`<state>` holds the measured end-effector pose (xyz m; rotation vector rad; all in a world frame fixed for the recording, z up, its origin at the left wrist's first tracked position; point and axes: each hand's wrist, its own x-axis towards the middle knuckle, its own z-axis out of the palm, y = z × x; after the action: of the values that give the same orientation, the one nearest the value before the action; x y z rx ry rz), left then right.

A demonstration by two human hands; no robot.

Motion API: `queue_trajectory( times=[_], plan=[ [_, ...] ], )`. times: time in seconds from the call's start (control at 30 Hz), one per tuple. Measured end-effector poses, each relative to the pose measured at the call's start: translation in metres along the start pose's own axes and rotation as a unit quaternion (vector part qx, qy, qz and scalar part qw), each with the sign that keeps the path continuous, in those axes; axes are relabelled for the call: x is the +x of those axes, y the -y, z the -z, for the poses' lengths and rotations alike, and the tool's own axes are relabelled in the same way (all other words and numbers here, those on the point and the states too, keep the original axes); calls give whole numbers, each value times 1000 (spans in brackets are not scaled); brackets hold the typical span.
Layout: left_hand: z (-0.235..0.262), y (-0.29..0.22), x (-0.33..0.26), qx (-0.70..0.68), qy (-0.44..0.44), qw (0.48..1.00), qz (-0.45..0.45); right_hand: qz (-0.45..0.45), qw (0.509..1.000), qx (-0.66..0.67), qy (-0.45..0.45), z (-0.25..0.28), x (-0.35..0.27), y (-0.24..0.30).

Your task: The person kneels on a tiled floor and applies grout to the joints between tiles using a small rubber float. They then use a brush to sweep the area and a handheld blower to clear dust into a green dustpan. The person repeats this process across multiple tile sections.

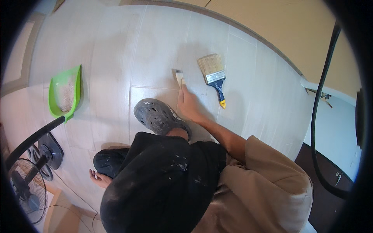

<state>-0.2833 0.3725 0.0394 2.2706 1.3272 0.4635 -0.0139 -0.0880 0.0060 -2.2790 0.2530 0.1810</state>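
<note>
My right hand [188, 103] is closed around a narrow tool with a pale body and a dark tip [179, 76], its end at the floor. Its exact kind is not clear. Just right of it lies a wide paintbrush [214, 77] with pale bristles, a metal band and a blue handle ending in yellow; no hand touches it. Beside my bent knee, at the lower left, my left hand [100, 179] shows partly, fingers apart and holding nothing visible; the rest is hidden behind my leg.
A green dustpan [79, 91] with pale debris and a long black handle rests on the left. Below it stand a fan [29, 186] and a dark base [52, 151]. My grey clog [159, 116] is near the right hand. A beige panel [279, 31] borders the floor's far side.
</note>
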Motion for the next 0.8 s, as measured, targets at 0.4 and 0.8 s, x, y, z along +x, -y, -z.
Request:
queue_trajectory(
  times=[0.4,0.8],
  plan=[
    [-12,-49,-17,-1,7,1000,15,-8,948,-217,-233,161,71,-129],
    [-35,56,10,-29,-12,999,-3,15,983,-174,-48,124,-4,-108]
  ],
)
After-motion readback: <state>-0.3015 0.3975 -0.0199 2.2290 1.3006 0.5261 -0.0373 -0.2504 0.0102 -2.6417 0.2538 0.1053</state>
